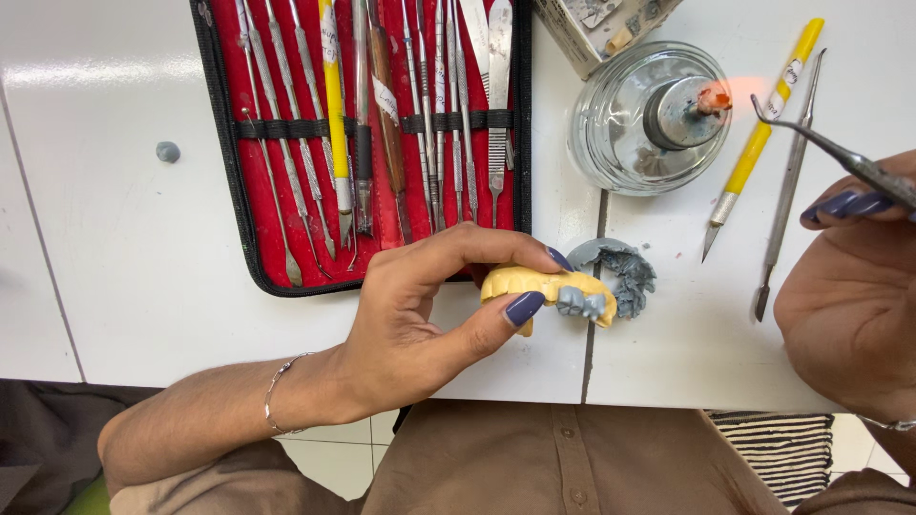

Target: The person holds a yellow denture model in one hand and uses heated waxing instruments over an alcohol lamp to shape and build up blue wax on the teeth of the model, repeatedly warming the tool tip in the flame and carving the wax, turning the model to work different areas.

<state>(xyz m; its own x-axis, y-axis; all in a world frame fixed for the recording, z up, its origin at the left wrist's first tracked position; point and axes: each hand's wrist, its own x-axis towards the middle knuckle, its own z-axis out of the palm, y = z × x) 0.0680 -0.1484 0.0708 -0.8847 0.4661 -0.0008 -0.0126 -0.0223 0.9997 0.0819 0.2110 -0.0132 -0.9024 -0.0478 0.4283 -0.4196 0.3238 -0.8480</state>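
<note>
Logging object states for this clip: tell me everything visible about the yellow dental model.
The dental model is a yellow, stone-like arch-shaped cast with grey wax teeth built up at its right end. The left hand pinches it between thumb and fingers, holding it over the white table near its front edge. It sits just in front of a grey wax ring and below the red tool case. Its underside is hidden.

Two hands (420, 305), one yellow dental cast (534, 284), one spirit burner (651, 116), one instrument case (250, 191).
</note>
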